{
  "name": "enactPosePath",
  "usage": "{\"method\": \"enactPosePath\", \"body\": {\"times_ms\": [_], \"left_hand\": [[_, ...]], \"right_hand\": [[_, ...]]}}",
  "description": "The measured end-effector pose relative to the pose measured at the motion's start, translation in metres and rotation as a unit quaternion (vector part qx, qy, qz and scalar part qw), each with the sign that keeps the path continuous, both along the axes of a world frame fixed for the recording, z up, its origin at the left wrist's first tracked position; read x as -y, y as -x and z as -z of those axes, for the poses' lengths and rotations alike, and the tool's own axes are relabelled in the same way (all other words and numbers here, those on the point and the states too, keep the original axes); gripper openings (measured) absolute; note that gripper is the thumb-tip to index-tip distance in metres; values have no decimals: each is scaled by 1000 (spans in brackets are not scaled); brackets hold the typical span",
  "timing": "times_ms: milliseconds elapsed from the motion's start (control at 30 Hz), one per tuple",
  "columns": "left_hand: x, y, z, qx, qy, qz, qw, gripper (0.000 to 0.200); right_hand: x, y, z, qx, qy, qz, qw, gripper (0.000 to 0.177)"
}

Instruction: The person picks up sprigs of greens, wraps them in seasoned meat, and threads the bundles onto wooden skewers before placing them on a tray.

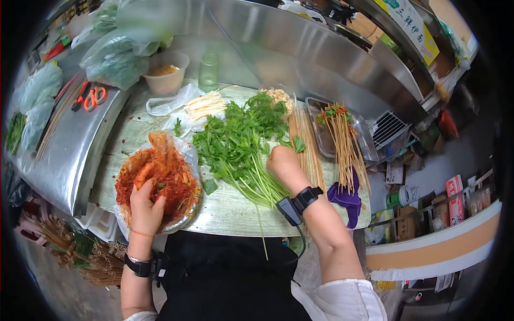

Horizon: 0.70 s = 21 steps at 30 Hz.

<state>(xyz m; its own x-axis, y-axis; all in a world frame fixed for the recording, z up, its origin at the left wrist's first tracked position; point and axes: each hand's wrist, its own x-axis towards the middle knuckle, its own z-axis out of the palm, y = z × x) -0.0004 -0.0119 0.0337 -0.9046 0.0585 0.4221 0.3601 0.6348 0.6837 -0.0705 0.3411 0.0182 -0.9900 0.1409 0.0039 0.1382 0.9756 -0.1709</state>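
Observation:
My left hand [145,204] reaches into a metal bowl [184,218] lined with plastic and full of red, chili-coated pieces [163,171]; its fingers curl over some of the pieces. My right hand [284,163] rests on a spread pile of leafy green herbs [238,142] in the middle of the table, fingers closed around some stems. Just right of that hand lies a bundle of bare bamboo skewers [304,136]. Both wrists carry black bands.
A metal tray [324,140] at the right holds loaded skewers [345,139]. A purple cloth [348,198] lies by the table edge. Behind stand a plastic tub [167,72], a glass jar [209,72], bagged greens [115,61], scissors [92,97] and enoki mushrooms [206,105].

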Motion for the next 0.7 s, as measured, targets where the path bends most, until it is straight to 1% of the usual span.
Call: {"method": "enactPosePath", "body": {"times_ms": [33, 67, 133, 167, 200, 233, 267, 300, 367, 400, 433, 500, 533, 600, 633, 700], "left_hand": [[1, 0, -1, -1, -2, -4, 1000, 33], [1, -1, -1, 9, -1, -3, 1000, 31], [4, 0, -3, 15, -3, -1, 1000, 30], [4, 0, -2, 5, -16, 1, 1000, 28], [4, -1, -1, -2, -30, 1, 1000, 27], [4, -2, 0, -1, -37, -1, 999, 27], [4, -2, 1, 5, -55, -7, 998, 27], [4, -1, 1, 10, -72, -12, 997, 27], [4, 1, 1, -5, -76, -4, 997, 26], [5, 1, 3, 13, -96, -3, 995, 26], [6, 0, 4, 32, -115, -2, 993, 26], [5, -1, 2, 33, -109, -4, 993, 27], [5, -1, 1, 34, -103, -5, 994, 28], [8, -1, 1, 36, -91, -11, 995, 29], [9, 1, 5, 46, -102, -5, 994, 29], [10, 2, 7, 60, -107, -5, 992, 30]], "right_hand": [[2, 3, 1, -15, -54, 8, 998, 20], [1, 5, 1, -16, -55, 5, 998, 20], [-2, 6, -21, 77, 30, 14, 997, 18], [-7, 4, -29, 72, 24, 12, 997, 18], [-13, -2, -36, 70, 222, 25, 972, 18], [-19, -7, -44, 68, 411, 40, 908, 19], [-27, -13, -56, 73, 474, 19, 877, 25], [-26, -20, -69, 71, 471, 22, 879, 25], [-24, -32, -92, -9, 576, 40, 816, 28], [-25, -33, -96, -14, 606, 40, 795, 22], [-25, -35, -97, -15, 605, 41, 795, 22], [-23, -37, -94, -44, 642, 43, 765, 26], [-22, -37, -92, -40, 644, 41, 763, 26], [-19, -36, -86, -16, 616, -6, 788, 18], [-15, -37, -86, -13, 620, -8, 785, 18], [4, -45, -97, 13, 617, -36, 786, 13]]}}
